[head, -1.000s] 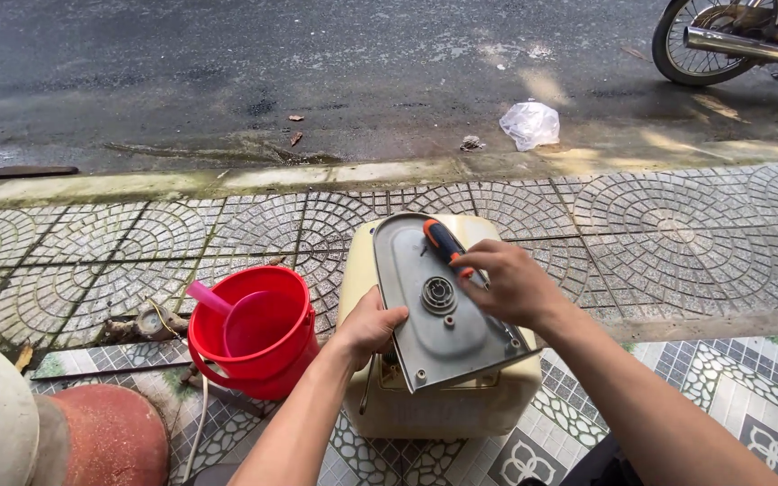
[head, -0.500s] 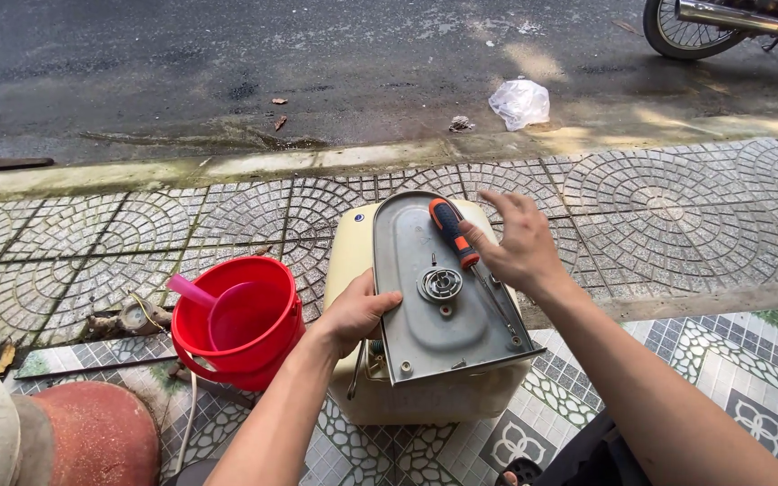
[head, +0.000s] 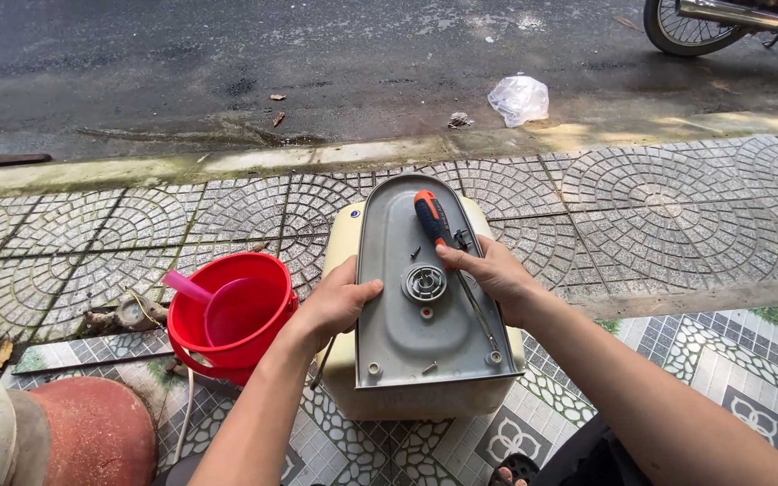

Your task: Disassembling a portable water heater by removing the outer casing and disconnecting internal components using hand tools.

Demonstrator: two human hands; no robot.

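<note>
Ground: grey paving (head: 668, 207) laid in fan-shaped rings of small stones, sunlit; nearer the person it gives way to patterned tiles (head: 722, 360) in green, white and dark blue.
Street: a low kerb (head: 254, 160) edges wet dark asphalt (head: 227, 54); a crumpled white plastic bag (head: 519, 97) lies by the kerb, and a motorbike wheel (head: 677, 27) shows at the top right.
Casing: a cream boxy appliance body (head: 339, 261) stands on the paving, with a grey metal plate (head: 398, 333) on top and a round plastic hub (head: 424, 283) at the plate's middle.
Left hand: the left hand (head: 335, 301) grips the plate's left edge, fingers curled over it.
Right hand: the right hand (head: 488, 270) rests on the plate's right side, fingers closed on the shaft of an orange-and-blue screwdriver (head: 432, 216) that lies along the plate.
Bucket: a red bucket (head: 195, 333) stands just left of the casing, with a pink scoop (head: 227, 306) inside.
Corner: a red-brown rounded object (head: 92, 432) sits at the lower left.
</note>
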